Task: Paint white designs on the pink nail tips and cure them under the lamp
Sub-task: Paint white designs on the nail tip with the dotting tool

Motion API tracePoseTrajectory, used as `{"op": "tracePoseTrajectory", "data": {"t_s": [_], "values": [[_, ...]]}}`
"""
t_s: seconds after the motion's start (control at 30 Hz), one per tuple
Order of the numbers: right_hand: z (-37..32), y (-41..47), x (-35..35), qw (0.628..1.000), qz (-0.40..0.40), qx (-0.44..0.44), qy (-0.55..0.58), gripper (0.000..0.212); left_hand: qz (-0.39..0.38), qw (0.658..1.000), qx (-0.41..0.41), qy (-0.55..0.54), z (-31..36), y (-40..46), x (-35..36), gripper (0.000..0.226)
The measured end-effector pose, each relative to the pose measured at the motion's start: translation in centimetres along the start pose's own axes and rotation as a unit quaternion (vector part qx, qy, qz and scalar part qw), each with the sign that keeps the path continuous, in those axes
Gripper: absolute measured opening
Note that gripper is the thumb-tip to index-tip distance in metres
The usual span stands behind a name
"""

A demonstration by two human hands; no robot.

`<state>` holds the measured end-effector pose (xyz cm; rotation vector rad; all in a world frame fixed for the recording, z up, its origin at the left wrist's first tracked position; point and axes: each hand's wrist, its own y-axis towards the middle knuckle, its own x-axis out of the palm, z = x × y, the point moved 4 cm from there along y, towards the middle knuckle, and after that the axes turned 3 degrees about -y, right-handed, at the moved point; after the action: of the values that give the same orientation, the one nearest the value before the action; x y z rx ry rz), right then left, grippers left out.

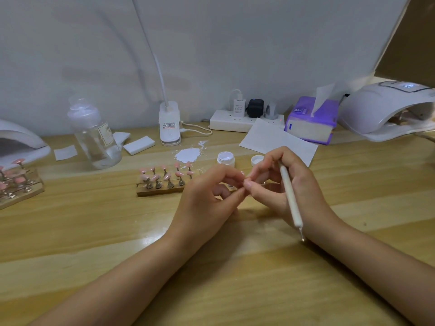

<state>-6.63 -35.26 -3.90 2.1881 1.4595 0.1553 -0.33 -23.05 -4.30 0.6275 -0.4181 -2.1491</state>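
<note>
Several pink nail tips stand on small metal holders in a wooden block at mid-table. My left hand and my right hand meet fingertip to fingertip just right of the block; whatever small thing they pinch is hidden. A white dotting pen lies across my right hand, its metal tip pointing back at me. Behind the hands stand an open white gel jar and its lid. The curing lamp sits at far right.
A white paint puddle lies behind the block. A second block of pink tips and another lamp sit at left. Clear bottle, desk-light base, power strip, tissue box and paper sheet line the back.
</note>
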Motion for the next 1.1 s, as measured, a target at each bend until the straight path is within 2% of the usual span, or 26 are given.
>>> {"op": "tracePoseTrajectory", "data": {"t_s": [0.17, 0.37, 0.5, 0.6, 0.73, 0.83, 0.93, 1.0, 1.1], "values": [[0.0, 0.0, -0.8, 0.997, 0.073, 0.008, -0.015, 0.018, -0.003, 0.999, -0.012, -0.049, -0.2, 0.1, -0.1, 0.013], [0.7, 0.4, -2.2, 0.990, 0.130, 0.054, -0.007, 0.039, -0.020, 0.998, -0.012, -0.058, -0.3, 0.2, 0.1, 0.016], [1.1, 0.8, -2.8, 0.986, 0.161, 0.037, -0.028, 0.012, -0.014, 0.997, -0.032, -0.063, -0.6, 0.3, 0.0, 0.015], [1.4, 0.8, -3.1, 0.985, 0.172, 0.018, -0.006, 0.025, -0.025, 0.996, -0.045, -0.068, -0.5, 0.3, 0.1, 0.015], [0.9, 0.8, -3.2, 0.984, 0.176, -0.021, -0.036, 0.023, -0.025, 0.996, -0.045, -0.072, -0.4, 0.3, 0.0, 0.018], [0.8, 1.0, -3.2, 0.980, 0.191, -0.014, -0.049, 0.036, -0.027, 0.997, -0.028, -0.066, -0.2, 0.4, 0.1, 0.011], [0.9, 1.0, -3.6, 0.975, 0.219, 0.025, 0.029, 0.045, -0.035, 0.998, -0.013, -0.047, -0.2, 0.5, 0.2, 0.012], [0.9, 1.2, -3.8, 0.970, 0.225, 0.046, 0.073, 0.037, -0.035, 0.998, -0.018, -0.049, -0.3, 0.5, 0.1, 0.017], [0.6, 1.5, -4.0, 0.970, 0.225, 0.053, 0.076, 0.022, -0.041, 0.995, -0.047, -0.077, -0.6, 0.3, 0.3, 0.019]]}}
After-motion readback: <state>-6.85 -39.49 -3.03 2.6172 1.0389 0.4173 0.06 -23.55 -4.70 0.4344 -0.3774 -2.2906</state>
